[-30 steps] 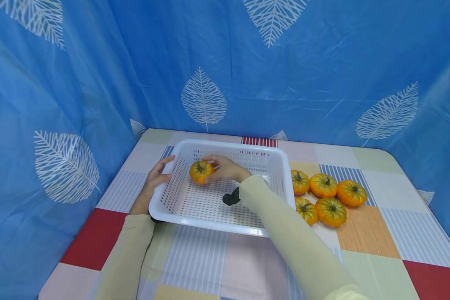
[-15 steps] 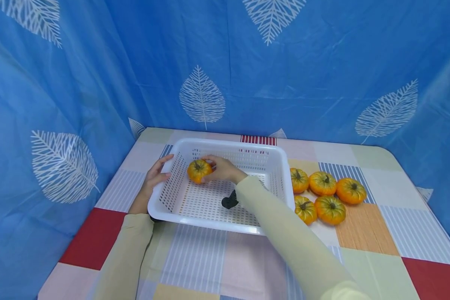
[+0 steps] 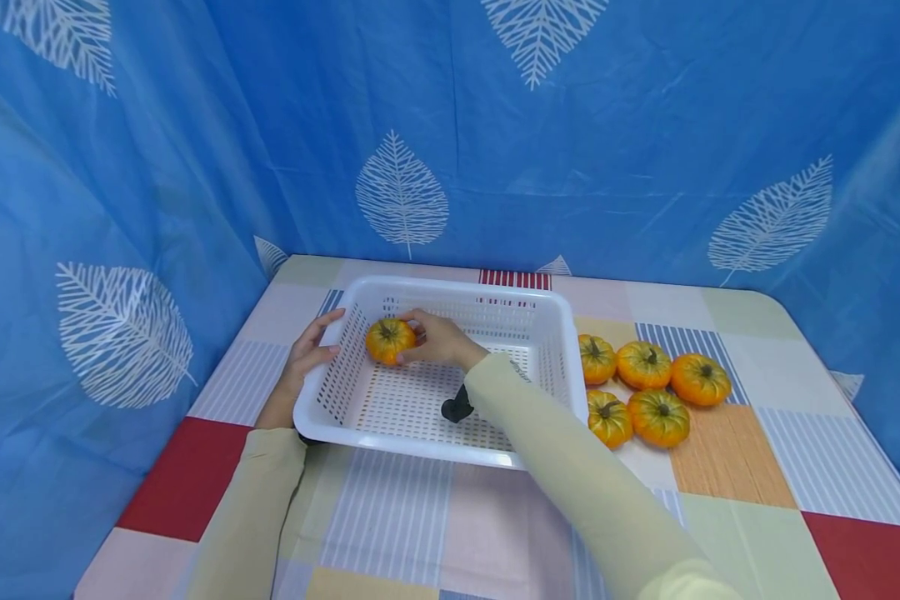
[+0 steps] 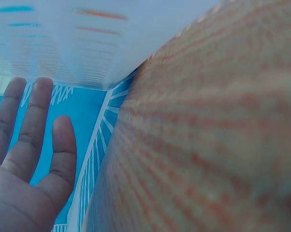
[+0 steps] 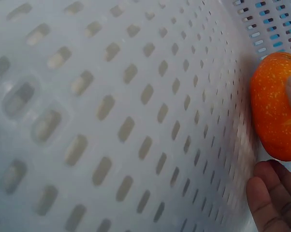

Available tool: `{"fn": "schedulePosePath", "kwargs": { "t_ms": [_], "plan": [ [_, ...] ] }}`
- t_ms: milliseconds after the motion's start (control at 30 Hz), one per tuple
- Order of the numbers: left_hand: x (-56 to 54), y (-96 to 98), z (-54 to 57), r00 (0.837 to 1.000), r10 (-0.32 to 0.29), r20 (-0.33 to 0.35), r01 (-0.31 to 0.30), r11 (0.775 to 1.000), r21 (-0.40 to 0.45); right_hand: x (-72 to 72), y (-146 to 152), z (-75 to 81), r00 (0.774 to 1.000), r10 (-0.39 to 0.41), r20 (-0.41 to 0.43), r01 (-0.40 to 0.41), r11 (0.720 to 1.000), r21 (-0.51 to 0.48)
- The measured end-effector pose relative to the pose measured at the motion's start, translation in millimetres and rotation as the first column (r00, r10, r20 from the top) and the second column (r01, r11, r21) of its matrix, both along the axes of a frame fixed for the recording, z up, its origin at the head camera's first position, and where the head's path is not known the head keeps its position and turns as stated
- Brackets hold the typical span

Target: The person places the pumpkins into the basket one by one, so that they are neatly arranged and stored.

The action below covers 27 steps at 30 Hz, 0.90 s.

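A small orange pumpkin (image 3: pixel 390 341) is inside the white plastic basket (image 3: pixel 420 447), close to its left wall. My right hand (image 3: pixel 441 340) holds it from the right side. The right wrist view shows the pumpkin (image 5: pixel 276 106) against the perforated basket, with a fingertip on its skin and other fingers just below it. My left hand (image 3: pixel 305 364) rests at the outside of the basket's left rim, its fingers stretched out. In the left wrist view, the straight fingers (image 4: pixel 34 121) reach up to the basket's wall.
Several more small pumpkins (image 3: pixel 659 418) lie on the table to the right of the basket, some against its wall. A checked cloth (image 3: pixel 390 517) covers the table. A blue curtain with white leaves (image 3: pixel 630 117) hangs behind and at the sides.
The right hand has carried the pumpkin slightly left, nearer the basket's left wall. The left hand has stayed at the rim.
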<state>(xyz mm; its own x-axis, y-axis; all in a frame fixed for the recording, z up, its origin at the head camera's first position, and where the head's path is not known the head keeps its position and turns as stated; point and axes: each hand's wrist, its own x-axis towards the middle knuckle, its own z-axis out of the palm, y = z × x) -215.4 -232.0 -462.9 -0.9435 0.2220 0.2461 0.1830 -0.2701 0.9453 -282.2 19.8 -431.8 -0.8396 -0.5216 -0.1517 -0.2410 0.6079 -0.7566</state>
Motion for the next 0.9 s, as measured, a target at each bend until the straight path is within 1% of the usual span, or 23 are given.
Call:
{"fn": "schedulePosePath", "kwargs": {
  "t_ms": [100, 233, 400, 467, 567, 667, 800, 900],
  "plan": [
    [0.5, 0.2, 0.5, 1.0, 0.001, 0.005, -0.001, 1.0, -0.007, 0.8, 0, 0.5, 1.0, 0.003, -0.016, -0.002, 1.0, 0.021],
    [1.1, 1.1, 1.3, 1.0, 0.01, 0.021, -0.01, 1.0, -0.012, 0.6, 0, 0.9, 1.0, 0.007, -0.009, -0.007, 1.0, 0.024],
    [1.5, 1.6, 1.8, 1.0, 0.011, 0.023, -0.01, 1.0, -0.014, -3.3, 4, 0.8, 0.999, 0.017, 0.031, -0.017, 1.0, -0.012],
    [1.9, 1.6, 2.1, 1.0, 0.009, 0.018, -0.009, 1.0, -0.012, -4.4, 6, 2.4, 0.998, 0.025, 0.058, -0.023, 0.999, -0.045],
    [2.1, 1.7, 2.7, 1.0, 0.009, 0.014, -0.008, 1.0, -0.012, -4.7, 9, 6.6, 0.995, 0.04, 0.095, -0.032, 0.996, -0.084],
    [1.9, 2.2, 3.2, 1.0, 0.009, 0.016, -0.009, 1.0, -0.018, -4.5, 11, 12.2, 0.992, 0.048, 0.115, -0.036, 0.994, -0.103],
    [1.8, 2.6, 3.3, 1.0, 0.015, 0.026, -0.014, 0.999, -0.033, -5.0, 13, 20.8, 0.994, 0.038, 0.107, -0.027, 0.995, -0.101],
    [2.1, 2.5, 3.2, 0.999, 0.02, 0.03, -0.019, 0.999, -0.041, -5.9, 13, 27.2, 0.995, 0.033, 0.098, -0.021, 0.993, -0.119]
  ]
}}
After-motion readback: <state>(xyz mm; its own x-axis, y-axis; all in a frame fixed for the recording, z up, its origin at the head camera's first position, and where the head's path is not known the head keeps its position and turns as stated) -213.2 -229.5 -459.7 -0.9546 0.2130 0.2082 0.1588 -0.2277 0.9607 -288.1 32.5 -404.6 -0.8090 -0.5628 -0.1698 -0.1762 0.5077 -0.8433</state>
